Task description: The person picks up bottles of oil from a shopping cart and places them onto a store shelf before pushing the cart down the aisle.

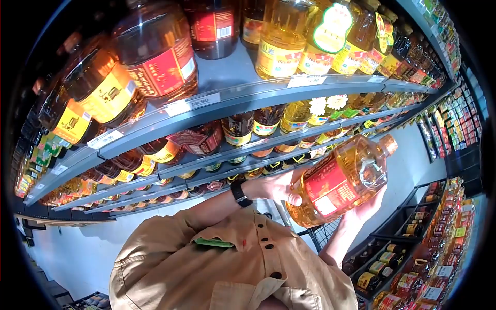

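Note:
A large bottle of amber oil (pixel 338 181) with a red and white label is held tilted in front of my chest, its cap towards the upper right. My left hand (pixel 276 187), below a black wristwatch, is closed on the bottle's lower left end, thumb on the side. From below and the right, my right hand (pixel 364 207) supports the bottle near its shoulder; most of its fingers are hidden behind the bottle. Above is a shelf edge (pixel 248 95) with price tags. A large red-labelled bottle (pixel 160 64) stands on that shelf.
Lower shelves (pixel 206 160) hold rows of bottles. A black wire cart or basket (pixel 326 235) shows partly behind the held bottle. At the lower right is a display rack (pixel 380 237) with more bottles. Pale floor (pixel 77 248) shows at the lower left.

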The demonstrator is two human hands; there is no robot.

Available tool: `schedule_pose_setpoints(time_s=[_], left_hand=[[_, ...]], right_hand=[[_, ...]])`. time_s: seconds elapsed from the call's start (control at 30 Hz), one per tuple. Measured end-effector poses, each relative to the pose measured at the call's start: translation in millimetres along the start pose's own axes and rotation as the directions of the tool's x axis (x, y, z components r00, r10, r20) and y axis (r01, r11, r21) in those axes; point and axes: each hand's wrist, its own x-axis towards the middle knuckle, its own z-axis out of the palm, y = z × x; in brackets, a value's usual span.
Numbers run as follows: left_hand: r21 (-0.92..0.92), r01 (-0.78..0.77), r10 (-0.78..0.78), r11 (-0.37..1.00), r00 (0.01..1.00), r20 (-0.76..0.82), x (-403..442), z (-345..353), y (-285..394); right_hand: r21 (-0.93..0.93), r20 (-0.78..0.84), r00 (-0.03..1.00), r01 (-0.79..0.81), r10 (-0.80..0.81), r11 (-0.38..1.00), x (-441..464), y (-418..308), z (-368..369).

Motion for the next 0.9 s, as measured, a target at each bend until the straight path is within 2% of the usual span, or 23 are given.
schedule_pose_setpoints(time_s=[0.07, 0.1, 0.13, 0.2, 0.23, 0.27, 0.3, 0.37, 0.4, 0.43, 0.47, 0.53, 0.57, 0.67, 0.7, 0.83, 0.9], left_hand=[[0.161, 0.001, 0.005, 0.987, 0.999, -0.037, -9.0, 10.1, 18.3], [0.252, -0.005, 0.02, 0.968, 0.998, -0.057, -10.6, 9.4, 19.0], [0.26, -0.056, 0.076, 0.964, 0.995, -0.065, -13.2, 13.5, 21.4], [0.273, -0.151, 0.177, 0.95, 0.982, -0.073, -16.7, 25.5, 30.9], [0.399, -0.033, 0.091, 0.916, 0.988, -0.126, -25.0, 23.5, 30.9], [0.381, -0.057, 0.114, 0.923, 0.985, -0.129, -24.9, 30.3, 35.4], [0.517, -0.089, 0.19, 0.852, 0.971, -0.147, -24.6, 33.5, 40.2], [0.486, -0.08, 0.192, 0.87, 0.964, -0.185, -24.8, 39.1, 40.5], [0.328, -0.033, 0.108, 0.944, 0.971, -0.215, -26.5, 39.9, 38.5], [0.412, -0.053, 0.152, 0.909, 0.966, -0.21, -25.0, 36.5, 37.4], [0.41, -0.093, 0.173, 0.907, 0.972, -0.162, -19.8, 30.6, 35.2], [0.388, -0.031, 0.126, 0.921, 0.967, -0.221, -19.2, 30.2, 31.9], [0.453, -0.047, 0.115, 0.89, 0.986, -0.125, -19.5, 26.9, 34.8], [0.418, 0.004, 0.075, 0.909, 0.982, -0.174, -18.4, 21.4, 19.8], [0.344, 0.02, 0.041, 0.939, 0.985, -0.17, -14.1, 28.3, 22.2], [0.365, 0.071, -0.008, 0.928, 0.985, -0.172, -5.9, 33.0, 16.8], [0.431, 0.082, -0.011, 0.899, 0.986, -0.163, -3.0, 32.7, 15.3]], right_hand=[[-0.053, 0.116, 0.993, 0.017, -0.011, 0.998, 22.1, 2.0, -29.6], [-0.057, 0.121, 0.993, 0.016, -0.009, 0.998, 24.3, 2.9, -29.3], [-0.015, 0.074, 0.997, -0.032, 0.034, 0.999, 23.2, 4.1, -25.3], [-0.048, 0.007, 0.999, -0.037, 0.038, 0.998, 26.5, 6.0, -16.5], [-0.028, 0.069, 0.997, -0.031, 0.033, 0.999, 32.1, 7.6, -17.7], [-0.084, 0.021, 1.0, 0.01, -0.008, 0.996, 27.6, 10.4, -2.1], [-0.065, 0.077, 0.994, -0.068, 0.073, 0.996, 38.6, 15.3, -11.1], [-0.137, 0.092, 0.994, 0.079, -0.066, 0.987, 25.7, 27.7, 10.6], [-0.153, 0.025, 0.999, -0.031, 0.035, 0.988, 36.0, 32.6, -1.3], [-0.087, 0.065, 0.994, -0.081, 0.087, 0.993, 44.8, 35.5, -6.9], [0.005, 0.129, 0.982, -0.138, 0.137, 0.99, 47.1, 37.5, -10.0], [0.098, 0.198, 0.963, -0.203, 0.181, 0.974, 47.6, 42.8, -16.9], [0.091, 0.122, 0.976, -0.192, 0.18, 0.977, 47.5, 45.4, -18.1], [0.093, -0.01, 0.982, -0.187, 0.188, 0.978, 42.6, 52.9, -29.6], [0.093, -0.025, 0.983, -0.179, 0.182, 0.979, 39.8, 53.9, -35.1], [0.079, -0.037, 0.988, -0.144, 0.147, 0.986, 38.8, 51.3, -52.8], [0.071, -0.043, 0.99, -0.131, 0.135, 0.989, 38.4, 47.5, -57.7]])
